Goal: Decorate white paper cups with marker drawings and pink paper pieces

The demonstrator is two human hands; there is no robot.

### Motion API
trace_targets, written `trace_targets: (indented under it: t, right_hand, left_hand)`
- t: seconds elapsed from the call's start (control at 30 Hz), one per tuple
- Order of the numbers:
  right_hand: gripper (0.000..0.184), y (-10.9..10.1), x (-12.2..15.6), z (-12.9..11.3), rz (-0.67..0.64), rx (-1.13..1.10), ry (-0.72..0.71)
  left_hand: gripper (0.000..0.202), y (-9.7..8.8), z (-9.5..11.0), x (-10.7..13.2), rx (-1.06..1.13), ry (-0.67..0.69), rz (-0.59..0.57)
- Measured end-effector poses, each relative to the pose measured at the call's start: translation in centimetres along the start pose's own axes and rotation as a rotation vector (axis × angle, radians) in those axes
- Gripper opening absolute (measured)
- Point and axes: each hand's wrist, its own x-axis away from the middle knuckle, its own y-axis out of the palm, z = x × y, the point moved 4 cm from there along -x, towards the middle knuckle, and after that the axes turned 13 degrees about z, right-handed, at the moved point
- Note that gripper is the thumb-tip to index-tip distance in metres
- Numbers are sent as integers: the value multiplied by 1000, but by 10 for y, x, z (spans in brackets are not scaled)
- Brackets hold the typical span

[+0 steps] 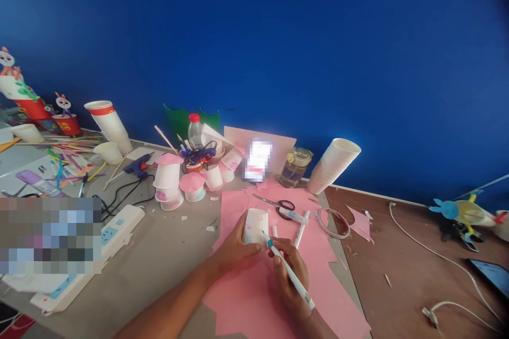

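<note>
While the head view looks down on the worktop (170, 254), the left hand (235, 248) grips a white paper cup (255, 225) by its side, fingers wrapped round it, and holds it just above a pink paper sheet (254, 302). The right hand (291, 278) is closed round a white marker pen (289, 270) in a writing grip, and the pen's teal tip meets the cup's wall. The cup's face bears faint pink marks.

Just beyond the hands, scissors (278, 204), a small white tube (293, 215) and a second white pen (302, 229) lie on the pink sheet. A tape roll (333, 222) lies beyond the right hand, to its outer side. Farther off on that side, a tilted stack of paper cups (334, 167) leans beside a glass jar (296, 167). Beyond the left hand stand cups with pink tops (169, 177). A white power strip (117, 225) lies well out past the left hand.
</note>
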Motion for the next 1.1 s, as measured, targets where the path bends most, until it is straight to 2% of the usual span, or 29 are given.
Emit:
trace_targets:
  t: [0.23, 0.53, 1.1]
  right_hand:
    - [16, 0, -1, -3, -13, 5, -15]
    - [17, 0, 0, -2, -7, 1, -15]
    - [17, 0, 0, -3, -13, 42, -27]
  left_hand:
    - [59, -2, -2, 1, -6, -11, 7]
    - [37, 0, -2, 0, -16, 12, 1]
    - [42, 0, 0, 1, -32, -10, 1]
